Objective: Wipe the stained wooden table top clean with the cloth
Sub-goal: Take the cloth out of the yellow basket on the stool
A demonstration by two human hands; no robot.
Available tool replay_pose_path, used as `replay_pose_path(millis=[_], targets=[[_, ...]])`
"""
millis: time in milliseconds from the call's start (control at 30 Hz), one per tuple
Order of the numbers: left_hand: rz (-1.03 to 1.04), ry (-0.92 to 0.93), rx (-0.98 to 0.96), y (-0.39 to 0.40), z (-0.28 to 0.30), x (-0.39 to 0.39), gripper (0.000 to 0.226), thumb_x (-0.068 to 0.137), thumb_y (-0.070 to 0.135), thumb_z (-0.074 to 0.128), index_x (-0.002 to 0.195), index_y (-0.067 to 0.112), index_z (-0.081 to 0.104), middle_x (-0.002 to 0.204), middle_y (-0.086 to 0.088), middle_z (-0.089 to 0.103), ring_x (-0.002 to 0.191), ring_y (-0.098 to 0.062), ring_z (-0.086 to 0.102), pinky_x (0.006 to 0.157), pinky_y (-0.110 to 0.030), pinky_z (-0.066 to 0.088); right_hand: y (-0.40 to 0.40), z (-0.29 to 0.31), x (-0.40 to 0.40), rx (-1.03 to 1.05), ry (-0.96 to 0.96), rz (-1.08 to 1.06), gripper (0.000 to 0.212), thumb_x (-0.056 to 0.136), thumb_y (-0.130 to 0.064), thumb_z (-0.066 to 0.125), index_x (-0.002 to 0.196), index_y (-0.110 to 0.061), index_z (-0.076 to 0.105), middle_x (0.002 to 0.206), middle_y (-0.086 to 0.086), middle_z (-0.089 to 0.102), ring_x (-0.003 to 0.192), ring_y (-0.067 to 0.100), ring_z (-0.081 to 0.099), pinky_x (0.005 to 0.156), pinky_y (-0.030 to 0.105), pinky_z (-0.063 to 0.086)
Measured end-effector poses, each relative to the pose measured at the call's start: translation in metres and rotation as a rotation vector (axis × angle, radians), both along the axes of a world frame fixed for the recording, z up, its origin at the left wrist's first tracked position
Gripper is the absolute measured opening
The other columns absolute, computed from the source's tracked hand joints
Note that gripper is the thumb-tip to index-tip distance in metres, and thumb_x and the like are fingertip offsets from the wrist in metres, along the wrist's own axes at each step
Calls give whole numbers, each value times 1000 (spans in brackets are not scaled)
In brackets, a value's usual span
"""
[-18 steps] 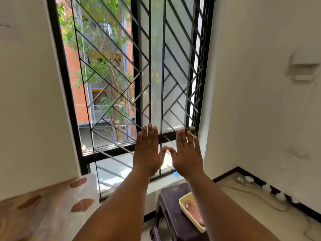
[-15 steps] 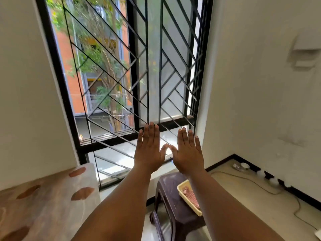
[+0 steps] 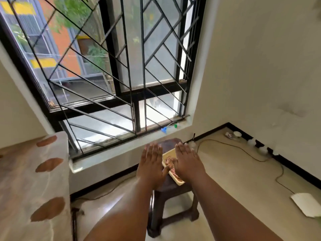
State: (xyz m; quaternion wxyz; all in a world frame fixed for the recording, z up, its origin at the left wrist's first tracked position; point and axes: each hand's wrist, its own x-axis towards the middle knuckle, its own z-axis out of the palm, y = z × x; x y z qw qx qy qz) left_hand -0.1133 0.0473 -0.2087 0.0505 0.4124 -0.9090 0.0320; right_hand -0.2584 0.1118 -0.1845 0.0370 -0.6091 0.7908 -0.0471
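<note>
The wooden table top (image 3: 20,185) fills the lower left, pale with several brown stains (image 3: 49,164). Both arms stretch forward over the floor, away from the table. My left hand (image 3: 150,164) and my right hand (image 3: 186,162) are held flat side by side, fingers straight, holding nothing. Behind them a dark stool (image 3: 171,186) carries a yellow tray (image 3: 178,182) with a reddish patterned cloth (image 3: 169,161) in it, partly hidden by my hands.
A barred window (image 3: 111,72) with a low sill (image 3: 121,150) stands ahead. A black cable (image 3: 243,150) trails over the floor on the right, ending by a white paper-like sheet (image 3: 306,203). Small items sit along the skirting (image 3: 234,135).
The view has tipped downward, so the hands sit lower, now in front of the stool and tray. More floor and table top show. Both hands stay flat and empty.
</note>
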Motion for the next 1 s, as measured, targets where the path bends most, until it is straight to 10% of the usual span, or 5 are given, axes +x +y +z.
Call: replay_pose_path(millis=[633, 1000], targets=[[-13, -302, 297, -59, -103, -73, 77, 98, 60, 13, 151, 12, -17, 160, -10, -22, 144, -23, -28, 114, -42, -24, -60, -128, -80, 600, -104, 82, 56, 97, -26, 30, 148, -9, 15, 157, 10, 16, 145, 30, 5, 116, 48, 11], [-146, -394, 327, -119, -152, -118, 78, 98, 61, 14, 150, 13, -18, 160, -9, -20, 145, -23, -25, 111, -42, -26, -115, -174, -105, 602, -92, 22, 54, 95, -27, 44, 144, -11, 27, 150, 8, 32, 139, 31, 23, 107, 45, 29]])
